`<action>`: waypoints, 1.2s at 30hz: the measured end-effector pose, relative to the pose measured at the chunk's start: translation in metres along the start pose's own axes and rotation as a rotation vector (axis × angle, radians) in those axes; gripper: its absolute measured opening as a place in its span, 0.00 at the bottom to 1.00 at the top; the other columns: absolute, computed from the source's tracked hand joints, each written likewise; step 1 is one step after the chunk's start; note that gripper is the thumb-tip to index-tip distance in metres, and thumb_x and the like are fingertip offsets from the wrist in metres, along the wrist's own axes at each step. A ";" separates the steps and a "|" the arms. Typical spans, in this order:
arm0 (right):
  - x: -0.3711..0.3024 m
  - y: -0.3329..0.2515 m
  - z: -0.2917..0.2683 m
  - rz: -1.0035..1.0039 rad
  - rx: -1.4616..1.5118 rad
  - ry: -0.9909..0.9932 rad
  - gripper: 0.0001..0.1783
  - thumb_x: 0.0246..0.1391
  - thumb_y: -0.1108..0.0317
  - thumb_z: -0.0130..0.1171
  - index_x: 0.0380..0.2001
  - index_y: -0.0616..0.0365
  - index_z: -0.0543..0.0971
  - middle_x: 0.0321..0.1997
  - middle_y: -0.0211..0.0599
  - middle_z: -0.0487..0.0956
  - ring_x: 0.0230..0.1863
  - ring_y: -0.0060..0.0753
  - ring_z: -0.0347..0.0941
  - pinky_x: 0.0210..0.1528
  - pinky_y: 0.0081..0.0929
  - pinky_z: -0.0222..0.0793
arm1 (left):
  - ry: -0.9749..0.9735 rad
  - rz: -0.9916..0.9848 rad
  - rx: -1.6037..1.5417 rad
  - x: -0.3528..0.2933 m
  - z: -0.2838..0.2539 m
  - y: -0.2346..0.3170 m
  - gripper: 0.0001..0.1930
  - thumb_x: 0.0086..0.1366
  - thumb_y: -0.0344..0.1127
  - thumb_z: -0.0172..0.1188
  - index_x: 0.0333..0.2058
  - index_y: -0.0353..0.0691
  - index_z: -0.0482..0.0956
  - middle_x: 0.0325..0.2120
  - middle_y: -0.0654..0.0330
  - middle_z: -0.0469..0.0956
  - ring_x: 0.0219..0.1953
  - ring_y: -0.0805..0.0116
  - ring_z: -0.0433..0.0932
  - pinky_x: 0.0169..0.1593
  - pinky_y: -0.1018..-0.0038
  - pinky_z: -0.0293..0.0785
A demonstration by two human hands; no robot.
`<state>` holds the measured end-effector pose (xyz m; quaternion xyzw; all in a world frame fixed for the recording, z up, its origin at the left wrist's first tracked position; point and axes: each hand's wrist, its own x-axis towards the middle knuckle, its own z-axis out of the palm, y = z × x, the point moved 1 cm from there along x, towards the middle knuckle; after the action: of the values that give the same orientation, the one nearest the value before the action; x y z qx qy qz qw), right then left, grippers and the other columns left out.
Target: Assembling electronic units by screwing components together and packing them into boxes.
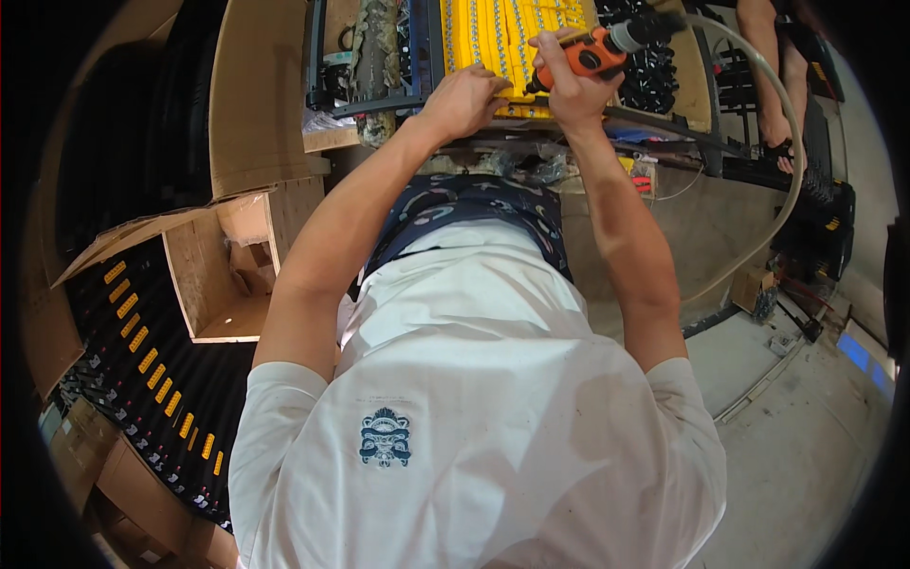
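Observation:
A row of yellow strips [479,43] dotted with small silver studs lies at the top of the view, in front of me. My left hand [464,102] rests at their near edge, fingers curled and pinching the end of a yellow strip. My right hand [578,95] is closed around an orange and black power screwdriver [590,55]. Its tip points down and left to the yellow strips, close by my left fingertips; whether it touches a stud is too small to tell. A pale hose [792,180] curves down at the right of the screwdriver.
Black small parts [652,81] fill a box right of the strips. A dark metal bar [379,106] and a worn wrapped roll [376,57] lie left. Below left stand an open wooden box [218,284] and black lengths with yellow labels [156,376]. Another person's arm [770,85] shows far right.

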<state>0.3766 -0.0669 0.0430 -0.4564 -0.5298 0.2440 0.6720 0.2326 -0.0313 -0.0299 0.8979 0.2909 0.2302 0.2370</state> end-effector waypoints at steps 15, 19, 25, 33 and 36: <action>0.003 -0.008 0.028 -0.010 0.060 -0.025 0.05 0.52 0.76 0.59 0.27 0.65 0.73 0.20 0.37 0.77 0.21 0.24 0.73 0.28 0.21 0.71 | 0.048 0.025 -0.050 -0.005 0.002 -0.004 0.11 0.54 0.35 0.63 0.25 0.32 0.73 0.26 0.48 0.76 0.34 0.49 0.74 0.39 0.58 0.71; 0.005 -0.003 0.030 -0.035 0.016 -0.053 0.05 0.52 0.76 0.59 0.27 0.65 0.73 0.19 0.36 0.76 0.21 0.24 0.74 0.28 0.22 0.71 | 0.046 0.033 -0.071 -0.006 -0.002 -0.005 0.11 0.54 0.35 0.63 0.26 0.33 0.73 0.26 0.48 0.76 0.34 0.47 0.74 0.39 0.58 0.71; 0.001 -0.001 0.030 0.066 0.051 -0.030 0.06 0.52 0.75 0.60 0.26 0.65 0.74 0.19 0.35 0.76 0.22 0.24 0.75 0.28 0.22 0.72 | 0.061 0.024 0.085 -0.028 -0.026 -0.012 0.13 0.54 0.36 0.63 0.37 0.38 0.80 0.31 0.55 0.80 0.42 0.58 0.73 0.49 0.61 0.65; -0.001 0.001 0.031 -0.014 -0.029 -0.131 0.05 0.51 0.75 0.60 0.29 0.65 0.74 0.20 0.36 0.77 0.21 0.24 0.74 0.28 0.21 0.73 | 0.119 -0.001 0.125 -0.039 -0.025 -0.019 0.13 0.54 0.36 0.63 0.39 0.41 0.82 0.32 0.58 0.80 0.47 0.64 0.71 0.54 0.62 0.57; -0.001 0.004 0.033 -0.021 -0.002 -0.120 0.05 0.51 0.75 0.60 0.29 0.65 0.74 0.20 0.36 0.77 0.21 0.24 0.74 0.27 0.21 0.72 | 0.126 0.005 0.126 -0.040 -0.024 -0.022 0.13 0.54 0.36 0.63 0.39 0.41 0.82 0.33 0.57 0.80 0.47 0.64 0.71 0.54 0.62 0.58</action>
<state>0.3463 -0.0543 0.0395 -0.4359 -0.5741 0.2631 0.6412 0.1811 -0.0343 -0.0343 0.8955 0.3169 0.2682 0.1606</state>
